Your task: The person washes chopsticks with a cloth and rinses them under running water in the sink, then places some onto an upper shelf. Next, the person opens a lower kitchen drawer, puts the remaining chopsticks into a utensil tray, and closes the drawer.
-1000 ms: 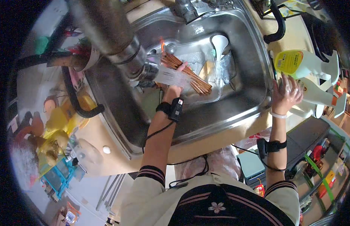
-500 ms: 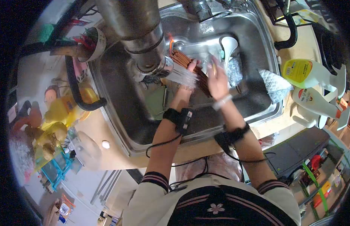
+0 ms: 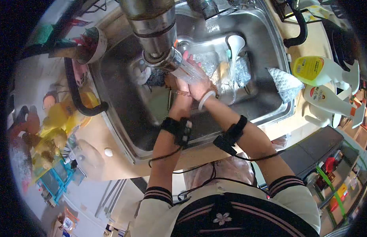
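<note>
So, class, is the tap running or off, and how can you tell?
Running: streaks of water come from the mouth of the tap and land on the right hand.

From my end, I can make out the brown sticks (image 3: 215, 91) only in part: a slim bundle sandwiched between the left grip (image 3: 181, 85) and right grip (image 3: 200, 83), which hide most of it. Ends peek out beside the right wrist, above the sink (image 3: 120, 114), near falling water (image 3: 185, 71).
</note>
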`<action>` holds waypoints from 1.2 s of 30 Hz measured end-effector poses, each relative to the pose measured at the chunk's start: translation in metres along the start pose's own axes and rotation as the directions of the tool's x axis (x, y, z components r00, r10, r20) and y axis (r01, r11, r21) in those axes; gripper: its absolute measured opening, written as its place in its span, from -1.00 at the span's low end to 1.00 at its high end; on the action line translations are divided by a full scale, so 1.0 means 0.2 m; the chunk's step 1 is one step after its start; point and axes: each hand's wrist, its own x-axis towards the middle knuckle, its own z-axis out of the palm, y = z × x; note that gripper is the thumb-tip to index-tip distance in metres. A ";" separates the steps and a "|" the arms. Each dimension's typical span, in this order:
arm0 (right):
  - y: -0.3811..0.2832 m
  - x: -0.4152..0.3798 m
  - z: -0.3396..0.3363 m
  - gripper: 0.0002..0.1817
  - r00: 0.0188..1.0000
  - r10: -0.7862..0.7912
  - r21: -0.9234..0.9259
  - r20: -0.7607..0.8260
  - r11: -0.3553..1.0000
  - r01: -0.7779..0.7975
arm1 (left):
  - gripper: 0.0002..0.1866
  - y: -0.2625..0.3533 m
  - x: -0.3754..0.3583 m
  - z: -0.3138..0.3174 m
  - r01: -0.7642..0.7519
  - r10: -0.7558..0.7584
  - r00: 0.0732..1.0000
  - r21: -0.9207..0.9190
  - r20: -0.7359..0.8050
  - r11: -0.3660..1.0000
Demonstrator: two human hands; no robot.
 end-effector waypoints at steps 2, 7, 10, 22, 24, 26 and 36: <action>0.18 0.03 0.11 -0.53 0.997 0.008 0.091 0.076 0.996 -0.015 | -0.55 0.02 0.00 0.09 0.004 0.021 0.993 0.216 -0.116 0.976; -0.04 0.00 -0.04 -0.48 0.967 0.160 0.083 0.197 0.980 -0.179 | -0.57 -0.02 -0.04 0.09 -0.045 0.052 0.991 0.064 -0.124 0.997; 0.07 0.05 -0.02 -0.50 0.969 0.084 0.092 0.232 0.990 -0.108 | -0.58 0.04 -0.21 0.39 0.101 -0.005 0.964 0.345 -0.267 0.933; -0.03 0.12 -0.07 -0.60 0.881 0.448 0.634 0.155 0.638 -0.436 | -0.64 0.01 -0.22 0.24 0.207 -0.125 0.952 0.286 -0.278 0.936; -0.12 0.07 -0.13 -0.57 0.963 0.266 0.235 0.040 0.934 -0.268 | -0.56 0.06 -0.20 0.27 0.159 -0.120 0.981 0.267 -0.155 0.951; -0.12 0.00 -0.10 -0.55 0.972 0.228 0.414 0.059 0.880 -0.231 | -0.55 0.12 -0.22 0.35 0.006 0.045 0.994 0.487 -0.095 0.874; -0.11 0.03 -0.14 -0.54 0.988 0.155 0.516 0.004 0.846 -0.135 | -0.53 0.06 -0.30 0.41 0.094 -0.049 0.981 0.243 -0.185 0.965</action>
